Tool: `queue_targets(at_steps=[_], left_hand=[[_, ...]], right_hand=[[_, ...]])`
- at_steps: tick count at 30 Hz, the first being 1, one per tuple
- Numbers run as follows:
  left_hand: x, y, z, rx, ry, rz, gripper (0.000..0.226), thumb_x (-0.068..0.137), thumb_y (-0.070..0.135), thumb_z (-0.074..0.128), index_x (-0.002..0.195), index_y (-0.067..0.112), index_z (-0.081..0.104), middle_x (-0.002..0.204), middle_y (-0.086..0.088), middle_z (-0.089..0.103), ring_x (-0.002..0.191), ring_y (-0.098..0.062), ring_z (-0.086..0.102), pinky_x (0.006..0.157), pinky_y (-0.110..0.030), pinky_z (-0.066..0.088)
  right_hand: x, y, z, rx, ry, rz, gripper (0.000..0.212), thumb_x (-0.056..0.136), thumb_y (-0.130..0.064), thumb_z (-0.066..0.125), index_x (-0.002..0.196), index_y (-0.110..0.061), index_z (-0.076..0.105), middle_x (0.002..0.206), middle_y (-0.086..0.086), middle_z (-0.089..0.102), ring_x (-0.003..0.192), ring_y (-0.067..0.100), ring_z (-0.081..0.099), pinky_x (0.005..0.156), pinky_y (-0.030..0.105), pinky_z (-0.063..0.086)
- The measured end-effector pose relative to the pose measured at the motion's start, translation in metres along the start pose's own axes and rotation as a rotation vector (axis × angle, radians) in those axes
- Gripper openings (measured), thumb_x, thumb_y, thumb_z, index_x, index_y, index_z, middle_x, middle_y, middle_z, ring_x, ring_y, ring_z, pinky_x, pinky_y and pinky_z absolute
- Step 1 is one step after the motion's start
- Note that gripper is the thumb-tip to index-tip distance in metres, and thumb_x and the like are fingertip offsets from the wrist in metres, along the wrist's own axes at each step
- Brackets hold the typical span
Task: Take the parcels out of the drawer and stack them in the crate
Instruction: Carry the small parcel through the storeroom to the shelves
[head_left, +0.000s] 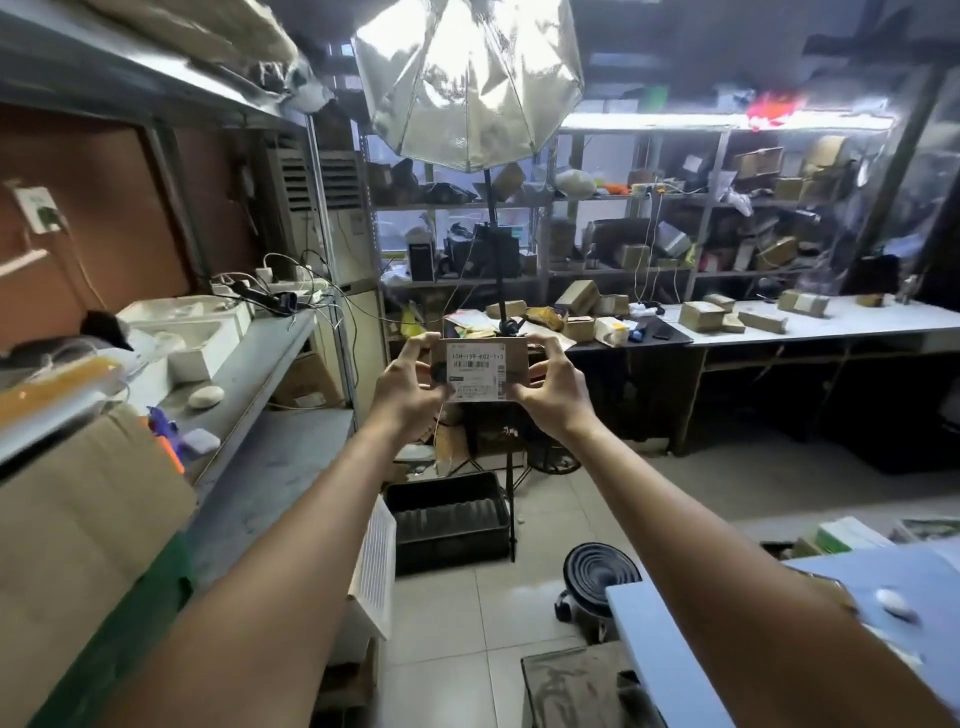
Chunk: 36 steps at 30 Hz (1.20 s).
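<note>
Left hand (408, 389) and right hand (551, 387) together grip one labelled parcel (480, 370); below, apparently one black crate (452, 545).

A silver umbrella reflector (467, 78) stands before cluttered metal shelving (613, 270) and a long white table (883, 322).

Black crate (452, 543) on tiled floor (467, 613), boxes (701, 315) on white table (857, 322)

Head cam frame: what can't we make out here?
All head view:
Parcel: the label's fine print is too small and blurred; its sides are covered by the left hand and right hand.
Crate: interior dark, its near wall hides part of the floor.
Drawer: none identifiable in frame.
</note>
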<state>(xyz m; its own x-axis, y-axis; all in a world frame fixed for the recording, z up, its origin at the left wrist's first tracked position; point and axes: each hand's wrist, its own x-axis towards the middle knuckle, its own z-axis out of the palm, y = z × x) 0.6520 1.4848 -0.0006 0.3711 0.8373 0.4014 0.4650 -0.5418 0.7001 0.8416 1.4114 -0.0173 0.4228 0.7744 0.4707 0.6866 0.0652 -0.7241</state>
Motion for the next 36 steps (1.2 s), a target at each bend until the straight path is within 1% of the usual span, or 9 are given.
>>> queue_targets(at_steps=[2,5,7,11,17,24,27,31,36], left_hand=[[0.03,-0.002,0.009,0.023,-0.007,0.001,0.065,0.088,0.013,0.073,0.143,0.026,0.042,0.12,-0.007,0.063,0.08,-0.011,0.06,0.07,-0.021,0.05],[0.073,-0.003,0.025,0.016,-0.001,-0.001,0.068,0.086,0.015,0.075,0.142,0.032,0.042,0.126,-0.011,0.062,0.1,-0.025,0.062,0.089,-0.043,0.056],[0.099,-0.006,0.035,0.023,0.003,-0.005,0.068,0.086,0.016,0.076,0.142,0.033,0.041,0.129,-0.013,0.061,0.105,-0.029,0.059,0.095,-0.048,0.054],[0.147,-0.017,0.052,0.038,0.017,-0.006,0.068,0.087,0.019,0.075,0.143,0.034,0.041,0.128,-0.01,0.062,0.1,-0.023,0.056,0.09,-0.039,0.053],[0.222,-0.046,0.078,-0.022,0.002,-0.012,0.068,0.085,0.017,0.077,0.142,0.031,0.045,0.122,-0.007,0.063,0.1,-0.021,0.058,0.084,-0.03,0.044],[0.323,-0.098,0.115,-0.096,-0.037,0.014,0.069,0.084,0.017,0.079,0.143,0.029,0.045,0.116,0.001,0.057,0.1,-0.018,0.057,0.083,-0.029,0.047],[0.371,-0.12,0.122,-0.128,-0.064,0.035,0.066,0.084,0.014,0.078,0.14,0.029,0.046,0.111,0.004,0.055,0.097,-0.017,0.059,0.08,-0.026,0.048],[0.431,-0.144,0.129,-0.158,-0.114,0.06,0.063,0.085,0.014,0.078,0.137,0.029,0.047,0.109,0.002,0.057,0.095,-0.017,0.063,0.075,-0.022,0.048],[0.489,-0.175,0.142,-0.174,-0.132,0.053,0.065,0.085,0.013,0.078,0.139,0.029,0.047,0.113,0.002,0.056,0.092,-0.014,0.063,0.074,-0.019,0.046]], right_hand=[[0.029,0.012,0.005,0.018,-0.006,0.006,0.066,0.082,-0.018,0.079,0.139,-0.024,0.046,0.105,0.0,0.068,0.093,0.017,0.063,0.081,0.029,0.05],[0.075,0.029,0.008,0.031,-0.01,-0.002,0.067,0.082,-0.017,0.079,0.14,-0.023,0.047,0.109,-0.005,0.064,0.095,0.014,0.06,0.081,0.025,0.044],[0.104,0.041,0.013,0.029,-0.01,-0.01,0.069,0.079,-0.019,0.081,0.139,-0.026,0.047,0.111,-0.003,0.067,0.096,0.016,0.064,0.081,0.029,0.05],[0.153,0.06,0.025,0.013,-0.021,-0.006,0.069,0.078,-0.021,0.08,0.137,-0.027,0.045,0.111,0.003,0.069,0.097,0.02,0.067,0.086,0.041,0.057],[0.218,0.09,0.052,-0.015,-0.015,-0.003,0.069,0.078,-0.024,0.082,0.138,-0.024,0.046,0.113,0.003,0.069,0.098,0.019,0.065,0.088,0.039,0.055],[0.305,0.122,0.089,-0.091,-0.03,0.042,0.066,0.083,-0.021,0.08,0.14,-0.021,0.046,0.115,0.003,0.067,0.093,0.013,0.057,0.081,0.024,0.042],[0.343,0.133,0.112,-0.104,-0.009,0.066,0.069,0.082,-0.021,0.081,0.141,-0.021,0.045,0.119,0.005,0.067,0.099,0.018,0.063,0.083,0.028,0.049],[0.39,0.144,0.137,-0.098,0.007,0.109,0.069,0.084,-0.017,0.08,0.142,-0.02,0.043,0.117,0.004,0.067,0.099,0.016,0.062,0.07,0.015,0.045],[0.443,0.162,0.169,-0.079,-0.001,0.145,0.068,0.083,-0.017,0.08,0.139,-0.024,0.044,0.113,0.003,0.068,0.102,0.019,0.064,0.092,0.037,0.055]])
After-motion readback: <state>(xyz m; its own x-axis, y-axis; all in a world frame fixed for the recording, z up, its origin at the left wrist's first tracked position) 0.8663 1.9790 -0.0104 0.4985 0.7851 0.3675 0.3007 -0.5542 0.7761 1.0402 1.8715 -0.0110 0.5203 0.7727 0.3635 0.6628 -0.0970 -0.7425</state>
